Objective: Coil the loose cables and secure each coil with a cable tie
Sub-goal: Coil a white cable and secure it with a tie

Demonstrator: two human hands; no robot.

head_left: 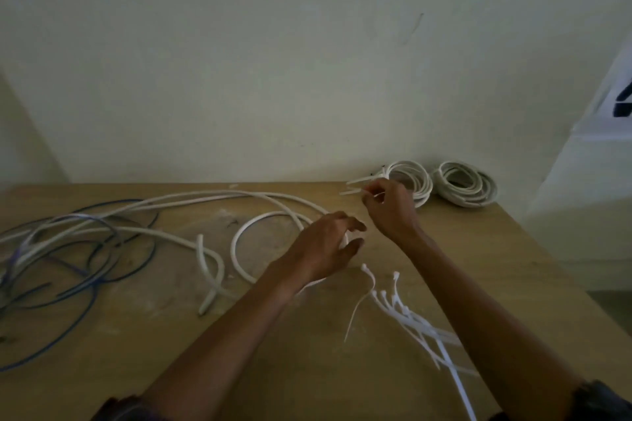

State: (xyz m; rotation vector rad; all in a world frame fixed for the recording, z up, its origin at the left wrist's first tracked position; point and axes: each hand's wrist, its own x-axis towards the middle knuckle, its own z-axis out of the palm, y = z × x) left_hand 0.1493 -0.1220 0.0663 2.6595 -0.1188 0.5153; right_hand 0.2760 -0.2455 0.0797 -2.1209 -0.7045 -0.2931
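A loose white cable (239, 249) lies partly looped in the middle of the wooden table (307, 369). My left hand (325, 246) rests over the right side of that loop, fingers relaxed and spread. My right hand (390, 208) is just beyond it, pinching the thin white tail of a cable tie (355, 186) that sticks out from a finished white coil (412, 181). A second tied coil (465, 186) sits to its right by the wall. A bunch of white cable ties (407, 314) lies near my right forearm.
A tangle of blue and white cables (68, 249) covers the left part of the table. The wall stands right behind the coils. The table's right edge (564, 270) runs diagonally close to my right arm.
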